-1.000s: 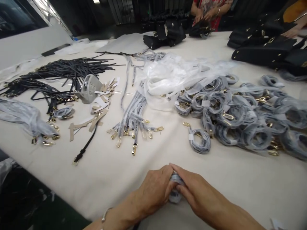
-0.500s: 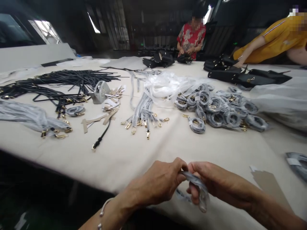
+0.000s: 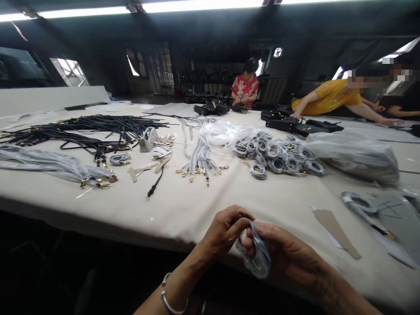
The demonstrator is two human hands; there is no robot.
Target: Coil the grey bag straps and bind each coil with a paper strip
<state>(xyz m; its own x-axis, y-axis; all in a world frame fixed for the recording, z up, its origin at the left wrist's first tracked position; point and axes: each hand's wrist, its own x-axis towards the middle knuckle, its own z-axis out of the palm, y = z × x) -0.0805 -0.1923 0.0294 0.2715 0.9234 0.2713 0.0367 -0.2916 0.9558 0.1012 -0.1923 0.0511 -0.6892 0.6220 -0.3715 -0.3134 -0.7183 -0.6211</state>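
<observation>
A coiled strap (image 3: 259, 262) in clear plastic wrap hangs between my two hands, just off the table's front edge. My left hand (image 3: 226, 229) pinches the top of the coil with thumb and fingers. Around its right side my right hand (image 3: 278, 245) is closed, with fingertips reaching through the loop. Farther up the table lies a fan of wrapped straps (image 3: 198, 157) with gold clasps. Right of it is a heap of coiled straps (image 3: 275, 153), and a single coil (image 3: 258, 171) sits at the heap's near edge.
Black straps (image 3: 108, 129) and wrapped straps (image 3: 49, 164) cover the left side. A tape dispenser (image 3: 148, 140) stands by paper strips (image 3: 164, 148). A brown card (image 3: 336, 232) and another coiled strap (image 3: 359, 203) lie at right. Co-workers handle black bags (image 3: 288, 122) across the table.
The view has tilted up and turned right, showing the ceiling lights and more of the right side. Both hands still hold the coil, which has turned between them.
</observation>
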